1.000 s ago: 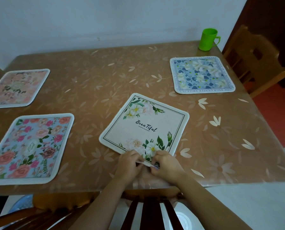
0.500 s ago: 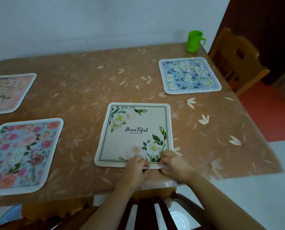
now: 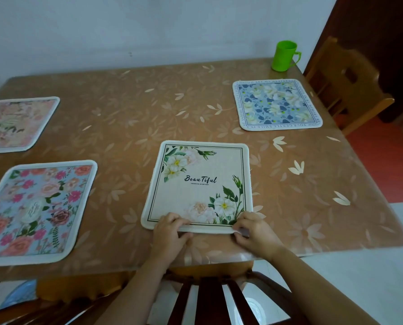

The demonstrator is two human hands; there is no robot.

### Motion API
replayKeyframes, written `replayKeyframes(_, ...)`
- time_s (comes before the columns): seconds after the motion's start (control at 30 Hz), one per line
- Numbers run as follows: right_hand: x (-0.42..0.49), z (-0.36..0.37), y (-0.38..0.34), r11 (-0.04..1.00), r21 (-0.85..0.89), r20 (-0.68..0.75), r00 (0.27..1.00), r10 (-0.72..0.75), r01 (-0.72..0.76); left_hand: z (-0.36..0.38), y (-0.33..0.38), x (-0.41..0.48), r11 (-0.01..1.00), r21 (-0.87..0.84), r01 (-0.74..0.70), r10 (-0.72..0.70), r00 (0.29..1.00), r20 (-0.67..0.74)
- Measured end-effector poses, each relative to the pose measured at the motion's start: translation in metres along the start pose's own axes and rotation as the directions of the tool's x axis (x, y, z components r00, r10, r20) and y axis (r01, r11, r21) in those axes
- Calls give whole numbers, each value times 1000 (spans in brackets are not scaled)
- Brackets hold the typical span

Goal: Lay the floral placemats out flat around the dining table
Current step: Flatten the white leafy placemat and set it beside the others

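Light is soft, diffuse and a bit dim, with a cool cast on the plain white wall (image 3: 149, 31). No hard shadows, just faint smudges under the left hand (image 3: 170, 233) and right hand (image 3: 254, 231). The glossy clear film over the brown leaf-print tabletop (image 3: 125, 118) shows a pale sheen along the near edge and right corner. The dark brown doorway (image 3: 383, 43) at top right is underexposed. Wide-angle bowing: table edges curve, worst toward the frame edges. Centre is sharp. Big lettering on the cream square cloth placemat (image 3: 203, 184) reads, but the small line below it doesn't. The pale pink floral cloth placemat (image 3: 17, 123) at far left looks washed out and soft.
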State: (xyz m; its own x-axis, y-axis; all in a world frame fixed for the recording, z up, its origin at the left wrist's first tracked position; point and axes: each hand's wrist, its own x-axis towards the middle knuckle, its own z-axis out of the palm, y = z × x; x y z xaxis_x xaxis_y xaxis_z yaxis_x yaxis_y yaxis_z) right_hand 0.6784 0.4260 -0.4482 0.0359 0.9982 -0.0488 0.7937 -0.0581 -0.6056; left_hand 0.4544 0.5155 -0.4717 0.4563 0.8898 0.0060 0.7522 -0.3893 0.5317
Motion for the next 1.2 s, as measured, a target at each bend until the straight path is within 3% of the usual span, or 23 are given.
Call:
replayKeyframes(0.27, 3, -2, 3, 994, 82, -19, 997, 71, -69, -4, 0, -1, 997, -68, 28, -29, 999, -23)
replayKeyframes(0.57, 2, -5, 11, 994, -112, 118, 993, 3, 10, -11, 0, -1, 997, -8, -74, 74, 995, 67)
replayKeyframes(0.93, -9, -1, 13, 981, -193, 85, 996, -2, 18, -9, -2, -17, 993, 0, -122, 122, 992, 43)
replayKeyframes(1.2, -10, 4, 13, 976, -218, 78, 996, 33, -16, -13, -14, -20, 999, 38, -25, 25, 1000, 11)
